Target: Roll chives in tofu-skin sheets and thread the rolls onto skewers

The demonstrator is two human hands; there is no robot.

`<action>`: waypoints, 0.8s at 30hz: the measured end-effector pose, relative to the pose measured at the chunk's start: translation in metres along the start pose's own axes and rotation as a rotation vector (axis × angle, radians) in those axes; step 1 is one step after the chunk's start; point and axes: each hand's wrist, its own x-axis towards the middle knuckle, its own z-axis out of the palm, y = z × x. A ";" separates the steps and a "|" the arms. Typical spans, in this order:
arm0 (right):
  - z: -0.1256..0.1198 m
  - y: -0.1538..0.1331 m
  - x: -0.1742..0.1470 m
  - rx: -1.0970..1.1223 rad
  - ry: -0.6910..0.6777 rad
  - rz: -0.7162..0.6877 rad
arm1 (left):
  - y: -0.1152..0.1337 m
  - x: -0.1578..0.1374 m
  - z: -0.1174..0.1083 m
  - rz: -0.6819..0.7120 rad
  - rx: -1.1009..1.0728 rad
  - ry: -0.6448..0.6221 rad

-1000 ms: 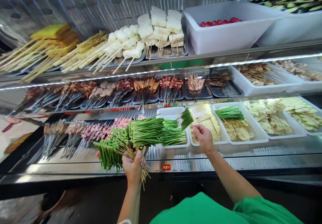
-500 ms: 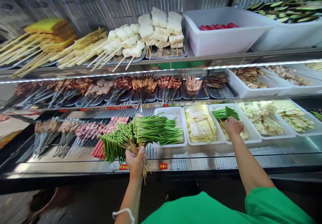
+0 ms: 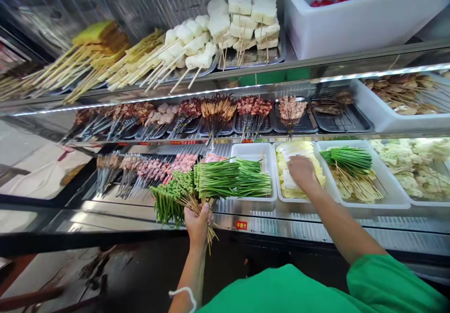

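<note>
My left hand (image 3: 198, 219) is closed around the wooden sticks of a thick bunch of green vegetable skewers (image 3: 216, 179), held in front of the lowest shelf. The bunch has long green stalks and shorter green pods or beans. My right hand (image 3: 303, 171) is over the skewered cabbage leaves (image 3: 298, 151) in a white tray; its fingers are smeared and partly hidden, so I cannot tell whether they grip anything. Just right of it, a bundle of green chive skewers (image 3: 347, 159) lies on pale yellow slices (image 3: 358, 186) on sticks in another white tray.
A white tray (image 3: 248, 152) holds more green stalks behind the held bunch. Cauliflower (image 3: 411, 158) lies to the right, meat skewers (image 3: 153, 170) to the left. Above are a shelf of meat trays (image 3: 295, 120) and a top shelf with white skewered blocks (image 3: 246, 17) and a deep white bin (image 3: 351, 26).
My right hand has let go of the chive skewers on the pale slices and moved left to the cabbage tray. My left hand still holds its bunch. The view has shifted.
</note>
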 end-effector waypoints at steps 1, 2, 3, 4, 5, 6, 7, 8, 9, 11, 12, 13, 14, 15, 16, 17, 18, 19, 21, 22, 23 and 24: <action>0.004 -0.032 0.010 0.062 -0.063 -0.107 | 0.000 0.000 -0.001 -0.004 0.002 0.008; 0.010 -0.063 0.022 0.177 -0.230 -0.246 | 0.001 0.000 -0.001 -0.007 0.003 0.018; 0.016 -0.091 0.036 0.225 -0.300 -0.314 | 0.001 -0.001 -0.002 -0.009 0.002 0.032; 0.024 -0.116 0.050 0.249 -0.341 -0.350 | 0.000 -0.001 -0.002 -0.008 -0.001 0.044; 0.033 -0.136 0.064 0.268 -0.385 -0.371 | 0.000 -0.001 -0.003 -0.008 0.000 0.051; 0.043 -0.152 0.077 0.277 -0.413 -0.378 | -0.001 -0.001 -0.004 -0.007 0.003 0.053; 0.054 -0.164 0.088 0.283 -0.440 -0.376 | -0.002 -0.001 -0.006 -0.007 0.009 0.053; 0.065 -0.172 0.097 0.287 -0.464 -0.367 | -0.003 -0.001 -0.007 -0.008 0.016 0.053; 0.075 -0.179 0.104 0.290 -0.484 -0.352 | -0.003 -0.001 -0.007 -0.010 0.024 0.052; 0.093 -0.187 0.114 0.290 -0.513 -0.313 | -0.004 -0.003 -0.007 -0.017 0.039 0.053; 0.100 -0.190 0.118 0.286 -0.520 -0.292 | -0.003 -0.004 -0.006 -0.020 0.043 0.056; 0.106 -0.192 0.122 0.280 -0.526 -0.272 | -0.003 -0.005 -0.004 -0.027 0.044 0.059; 0.110 -0.193 0.127 0.272 -0.529 -0.255 | -0.002 -0.007 -0.001 -0.033 0.041 0.065; 0.112 -0.193 0.132 0.261 -0.529 -0.241 | -0.001 -0.008 0.002 -0.039 0.036 0.074; 0.113 -0.193 0.137 0.250 -0.522 -0.233 | 0.000 -0.010 0.004 -0.044 0.030 0.085; 0.114 -0.192 0.141 0.240 -0.507 -0.234 | 0.001 -0.011 0.006 -0.048 0.027 0.094; 0.114 -0.192 0.146 0.232 -0.484 -0.245 | 0.001 -0.011 0.008 -0.051 0.026 0.099; 0.114 -0.191 0.149 0.228 -0.456 -0.264 | 0.001 -0.011 0.009 -0.054 0.028 0.097; 0.116 -0.188 0.150 0.227 -0.408 -0.316 | 0.000 -0.011 0.008 -0.056 0.038 0.084; 0.118 -0.187 0.148 0.229 -0.396 -0.340 | -0.001 -0.010 0.007 -0.057 0.044 0.077; 0.121 -0.186 0.145 0.232 -0.392 -0.355 | -0.002 -0.010 0.006 -0.058 0.045 0.073; 0.124 -0.185 0.142 0.235 -0.389 -0.362 | -0.003 -0.010 0.005 -0.058 0.043 0.075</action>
